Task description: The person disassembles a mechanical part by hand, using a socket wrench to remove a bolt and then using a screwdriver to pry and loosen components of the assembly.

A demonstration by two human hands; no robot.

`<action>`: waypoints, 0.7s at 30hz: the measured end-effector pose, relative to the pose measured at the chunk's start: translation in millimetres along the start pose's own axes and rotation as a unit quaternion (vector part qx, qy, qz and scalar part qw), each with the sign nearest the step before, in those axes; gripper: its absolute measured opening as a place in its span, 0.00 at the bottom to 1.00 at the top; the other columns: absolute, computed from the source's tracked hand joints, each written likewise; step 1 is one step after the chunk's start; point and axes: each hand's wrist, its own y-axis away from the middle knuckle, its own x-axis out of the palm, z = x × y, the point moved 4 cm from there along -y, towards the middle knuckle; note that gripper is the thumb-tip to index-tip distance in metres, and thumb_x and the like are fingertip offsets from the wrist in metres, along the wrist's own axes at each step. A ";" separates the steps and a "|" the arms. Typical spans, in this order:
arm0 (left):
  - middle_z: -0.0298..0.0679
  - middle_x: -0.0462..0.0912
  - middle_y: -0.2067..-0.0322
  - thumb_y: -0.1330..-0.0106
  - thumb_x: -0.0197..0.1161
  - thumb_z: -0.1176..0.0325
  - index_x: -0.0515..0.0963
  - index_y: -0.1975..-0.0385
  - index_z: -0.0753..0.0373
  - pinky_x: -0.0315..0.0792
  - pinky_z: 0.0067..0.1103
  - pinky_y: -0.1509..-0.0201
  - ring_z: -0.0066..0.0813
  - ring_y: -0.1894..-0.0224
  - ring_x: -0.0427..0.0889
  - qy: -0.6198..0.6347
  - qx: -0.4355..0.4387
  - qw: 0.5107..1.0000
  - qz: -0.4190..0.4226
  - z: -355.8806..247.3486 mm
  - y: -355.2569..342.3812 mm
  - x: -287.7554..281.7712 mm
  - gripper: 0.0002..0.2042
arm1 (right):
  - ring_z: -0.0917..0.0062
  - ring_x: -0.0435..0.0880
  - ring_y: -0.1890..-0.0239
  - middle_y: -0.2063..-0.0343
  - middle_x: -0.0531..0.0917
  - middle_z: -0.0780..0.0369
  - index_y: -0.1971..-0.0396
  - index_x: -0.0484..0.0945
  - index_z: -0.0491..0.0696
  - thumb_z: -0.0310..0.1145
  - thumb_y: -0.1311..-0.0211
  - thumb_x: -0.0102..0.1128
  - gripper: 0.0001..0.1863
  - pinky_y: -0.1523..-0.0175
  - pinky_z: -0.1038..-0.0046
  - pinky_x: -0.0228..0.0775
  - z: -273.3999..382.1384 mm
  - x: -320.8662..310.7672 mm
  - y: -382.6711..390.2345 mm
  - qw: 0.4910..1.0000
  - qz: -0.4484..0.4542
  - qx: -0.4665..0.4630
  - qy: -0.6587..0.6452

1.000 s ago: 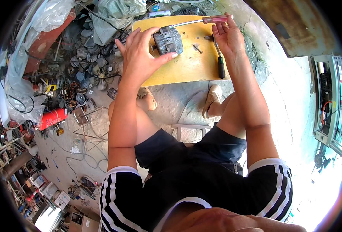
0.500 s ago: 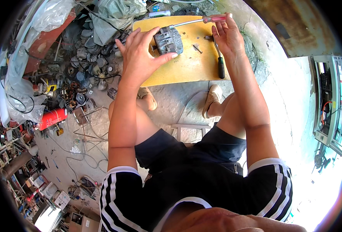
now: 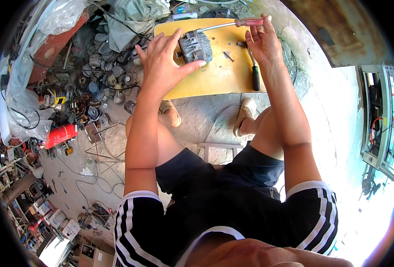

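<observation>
My left hand spans the near left side of a worn grey electric motor on the yellow board, thumb along its near edge and index finger by its far left corner. The other fingers of that hand are spread. In my right hand is a screwdriver with a translucent red handle, gripped by the fingers. Its long shank reaches left, and the tip meets the motor's far top edge. Below that hand lies a second tool with a dark handle and metal shank. A small bolt lies between motor and tool.
The yellow board stands low before my knees. Left of it is a heap of motor parts and cables, with plastic bags above. A red cylinder lies at the left; a metal-framed cabinet stands at the right.
My left index finger has straightened and lifted slightly at the motor's far left corner. The red-handled screwdriver stays against the motor, shifted only very slightly right in the picture.
</observation>
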 end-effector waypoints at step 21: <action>0.45 0.77 0.43 0.57 0.76 0.40 0.71 0.38 0.53 0.38 0.65 0.33 0.45 0.34 0.66 -0.002 0.001 1.000 0.023 3.4 0.4 -0.7 0.44 | 0.78 0.78 0.55 0.55 0.79 0.60 0.46 0.74 0.51 0.35 0.22 0.44 0.13 0.48 0.70 0.68 -2.0 -3.9 -1.5 0.999 -0.029 -0.014 0.041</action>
